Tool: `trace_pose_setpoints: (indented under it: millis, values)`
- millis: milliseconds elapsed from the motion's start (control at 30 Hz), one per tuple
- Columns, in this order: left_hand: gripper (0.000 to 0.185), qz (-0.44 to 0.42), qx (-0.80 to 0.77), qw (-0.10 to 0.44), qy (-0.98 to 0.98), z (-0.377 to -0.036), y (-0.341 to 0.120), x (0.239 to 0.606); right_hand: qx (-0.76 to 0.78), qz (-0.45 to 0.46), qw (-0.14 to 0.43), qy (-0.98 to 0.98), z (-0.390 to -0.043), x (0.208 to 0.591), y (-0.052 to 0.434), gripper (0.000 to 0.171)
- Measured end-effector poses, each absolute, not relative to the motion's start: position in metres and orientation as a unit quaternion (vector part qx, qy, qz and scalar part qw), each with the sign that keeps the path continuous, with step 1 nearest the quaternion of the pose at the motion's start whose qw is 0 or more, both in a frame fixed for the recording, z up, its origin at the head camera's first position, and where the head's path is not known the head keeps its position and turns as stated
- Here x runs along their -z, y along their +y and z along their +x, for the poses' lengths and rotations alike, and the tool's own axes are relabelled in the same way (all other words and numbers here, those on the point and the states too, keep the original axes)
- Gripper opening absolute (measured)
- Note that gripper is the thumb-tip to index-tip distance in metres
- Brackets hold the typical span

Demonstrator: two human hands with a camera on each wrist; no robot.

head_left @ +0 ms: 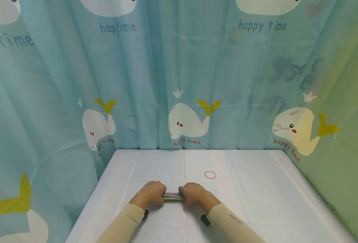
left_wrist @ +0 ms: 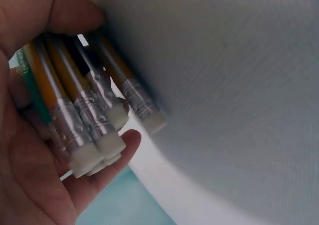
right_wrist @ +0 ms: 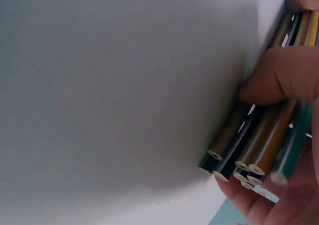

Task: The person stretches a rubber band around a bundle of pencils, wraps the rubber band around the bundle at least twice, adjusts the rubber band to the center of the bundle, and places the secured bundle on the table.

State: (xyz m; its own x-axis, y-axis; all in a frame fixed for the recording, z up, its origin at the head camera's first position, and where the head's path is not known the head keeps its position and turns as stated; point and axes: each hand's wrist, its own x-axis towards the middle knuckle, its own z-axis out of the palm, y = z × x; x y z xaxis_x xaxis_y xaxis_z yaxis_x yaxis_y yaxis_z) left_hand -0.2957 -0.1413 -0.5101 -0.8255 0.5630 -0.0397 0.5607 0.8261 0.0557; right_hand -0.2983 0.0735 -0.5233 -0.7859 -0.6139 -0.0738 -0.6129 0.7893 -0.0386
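I see my left hand point(head_left: 150, 195) and right hand point(head_left: 195, 194) each curled round one end of a bundle of pencils point(head_left: 173, 196), held level and low over the near middle of the white table point(head_left: 258, 202); nothing binds the bundle, so I judge a slack grip could let the smooth painted shafts slide past one another and scatter. The eraser ends point(left_wrist: 94, 152) sit in ribbed metal ferrules, the unsharpened ends point(right_wrist: 244, 172) show bare wood round the lead, and a thin red rubber band point(head_left: 210, 174) lies apart on the matte cloth.
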Motion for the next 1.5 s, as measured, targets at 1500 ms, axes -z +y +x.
trace_pose_setpoints:
  millis: [1500]
  values:
    - [0.024,0.307,0.027,-0.419,0.854,-0.301,-0.121,0.517,0.007,-0.321,-0.296,0.9,-0.299,0.514,0.09,0.023]
